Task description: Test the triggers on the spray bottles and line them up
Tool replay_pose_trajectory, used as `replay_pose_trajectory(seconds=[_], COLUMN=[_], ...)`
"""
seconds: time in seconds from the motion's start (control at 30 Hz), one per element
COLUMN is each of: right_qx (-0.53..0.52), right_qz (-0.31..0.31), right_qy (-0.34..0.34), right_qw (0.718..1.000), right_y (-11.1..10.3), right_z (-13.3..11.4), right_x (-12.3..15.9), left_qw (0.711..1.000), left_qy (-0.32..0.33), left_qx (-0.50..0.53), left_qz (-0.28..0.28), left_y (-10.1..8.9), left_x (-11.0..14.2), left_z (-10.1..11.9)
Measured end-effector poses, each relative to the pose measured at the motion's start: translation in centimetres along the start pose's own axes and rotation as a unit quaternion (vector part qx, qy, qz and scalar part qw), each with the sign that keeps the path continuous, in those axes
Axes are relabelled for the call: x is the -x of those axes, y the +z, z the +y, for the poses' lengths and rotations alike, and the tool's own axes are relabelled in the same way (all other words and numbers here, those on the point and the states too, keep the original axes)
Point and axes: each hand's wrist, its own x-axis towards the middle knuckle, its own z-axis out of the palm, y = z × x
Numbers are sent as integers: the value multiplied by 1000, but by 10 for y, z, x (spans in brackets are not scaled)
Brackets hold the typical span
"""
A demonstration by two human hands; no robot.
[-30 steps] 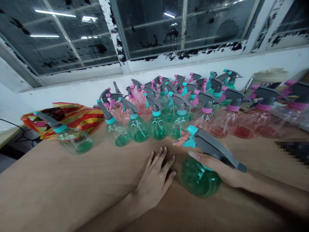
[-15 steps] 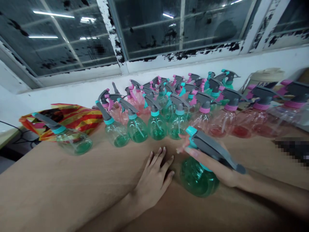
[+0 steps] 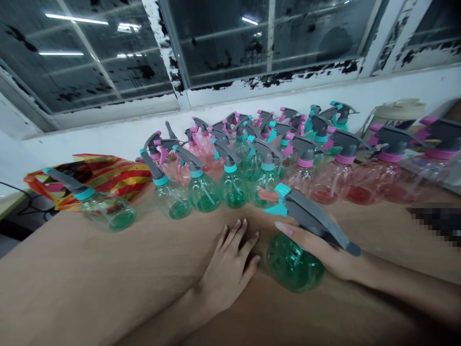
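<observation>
In the head view, a green spray bottle [image 3: 293, 269] with a grey and turquoise spray head stands on the wooden table, tilted a little. My right hand [image 3: 326, 250] is wrapped round its neck, the thumb lying across the near side under the trigger. A fingertip shows beyond the nozzle; the other fingers are hidden behind the bottle. The turquoise trigger sticks out to the left. My left hand [image 3: 228, 271] lies flat on the table to the left of this bottle, fingers spread, holding nothing.
Several green spray bottles [image 3: 204, 194] and pink spray bottles [image 3: 326, 187] stand in rows along the wall. One green bottle [image 3: 110, 211] stands apart at the left, before a red-yellow plastic bag [image 3: 122, 173]. A cream jug [image 3: 398, 115] and a blurred dark object [image 3: 437, 223] are at the right.
The fingers of my right hand have moved off the trigger, which now shows clear of them. The bottle has shifted very slightly left. My left hand has stayed put.
</observation>
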Motion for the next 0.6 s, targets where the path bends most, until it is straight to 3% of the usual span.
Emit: replay_pose_trajectory(seconds=[0.23, 0.47, 0.6], right_qx=[-67, -46, -24], right_qz=[-30, -36, -25], right_qy=[48, 3, 9], right_qw=[996, 998, 999], right_y=[1, 1, 2], right_z=[-2, -5, -1], right_x=[2, 0, 3], left_qw=[1000, 1000, 1000], left_qy=[-1, -2, -2], left_qx=[-2, -3, 0], left_qz=[-5, -3, 0], left_y=[0, 0, -1], left_x=[0, 0, 0], left_z=[0, 1, 1])
